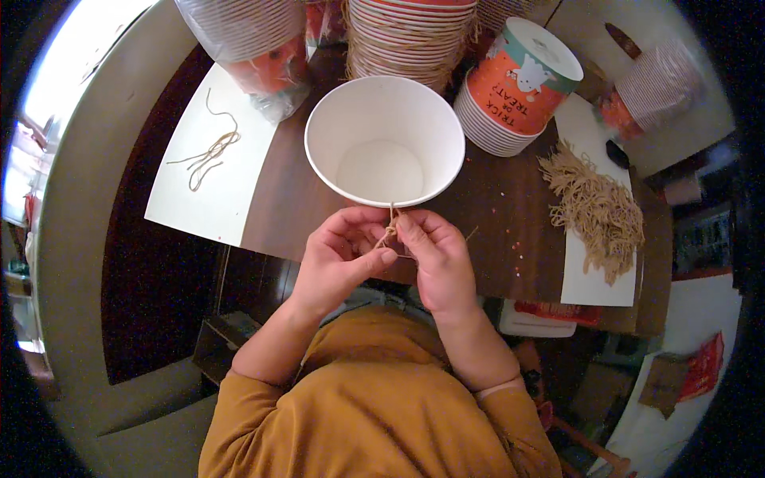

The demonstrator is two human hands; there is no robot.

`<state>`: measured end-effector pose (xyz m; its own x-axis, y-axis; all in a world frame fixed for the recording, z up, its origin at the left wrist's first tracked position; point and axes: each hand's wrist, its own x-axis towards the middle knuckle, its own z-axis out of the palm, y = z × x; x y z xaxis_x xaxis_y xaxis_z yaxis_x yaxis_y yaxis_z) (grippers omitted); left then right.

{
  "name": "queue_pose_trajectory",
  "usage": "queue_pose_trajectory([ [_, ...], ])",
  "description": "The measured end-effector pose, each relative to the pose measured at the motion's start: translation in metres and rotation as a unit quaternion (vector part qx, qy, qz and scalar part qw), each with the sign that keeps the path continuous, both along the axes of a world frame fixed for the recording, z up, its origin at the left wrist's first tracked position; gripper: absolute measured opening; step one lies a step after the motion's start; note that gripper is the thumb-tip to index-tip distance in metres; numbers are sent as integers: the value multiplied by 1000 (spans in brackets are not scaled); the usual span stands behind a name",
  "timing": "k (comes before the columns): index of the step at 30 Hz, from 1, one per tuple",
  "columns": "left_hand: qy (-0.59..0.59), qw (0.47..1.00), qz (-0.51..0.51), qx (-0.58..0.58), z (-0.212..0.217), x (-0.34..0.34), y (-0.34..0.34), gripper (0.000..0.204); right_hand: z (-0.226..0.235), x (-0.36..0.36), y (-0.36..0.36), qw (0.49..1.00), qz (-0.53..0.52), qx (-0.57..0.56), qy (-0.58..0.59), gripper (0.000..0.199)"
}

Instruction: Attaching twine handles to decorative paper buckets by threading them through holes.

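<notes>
A white paper bucket (382,119) stands on the brown table in front of me, its open mouth tilted toward me. A thin tan twine (390,231) hangs at the near edge of its rim, with a small loop or knot below the rim. My left hand (339,259) pinches the twine between thumb and fingers from the left. From the right, my right hand (440,259) grips it too, thumb pressed against the knot just under the rim. A loose twine end sticks out past the right hand. The bucket's outer near side is mostly hidden.
Loose twine pieces (209,151) lie on a white sheet at left; a heap of cut twine (598,211) covers another sheet at right. Behind stand a tall bucket stack (410,40), a plastic-wrapped stack (251,40) and orange printed buckets (518,84). Small red-and-white bits dot the table.
</notes>
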<state>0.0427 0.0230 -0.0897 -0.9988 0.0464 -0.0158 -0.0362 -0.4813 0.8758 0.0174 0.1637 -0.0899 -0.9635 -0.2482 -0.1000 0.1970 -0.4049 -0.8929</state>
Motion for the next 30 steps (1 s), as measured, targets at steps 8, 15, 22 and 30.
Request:
queue_pose_trajectory([
  [8,-13,986,-29,-167,6,5,-1,19,0,0,3,999,-13,39,14,23],
  [15,-56,991,-76,-91,5,2,-7,20,1,1,5,995,-27,87,38,21],
  [22,-10,981,-12,-193,2,4,-8,14,11,-7,17,989,-13,129,67,25],
  [30,8,978,42,-203,6,2,-5,11,15,-19,35,967,98,206,114,26],
])
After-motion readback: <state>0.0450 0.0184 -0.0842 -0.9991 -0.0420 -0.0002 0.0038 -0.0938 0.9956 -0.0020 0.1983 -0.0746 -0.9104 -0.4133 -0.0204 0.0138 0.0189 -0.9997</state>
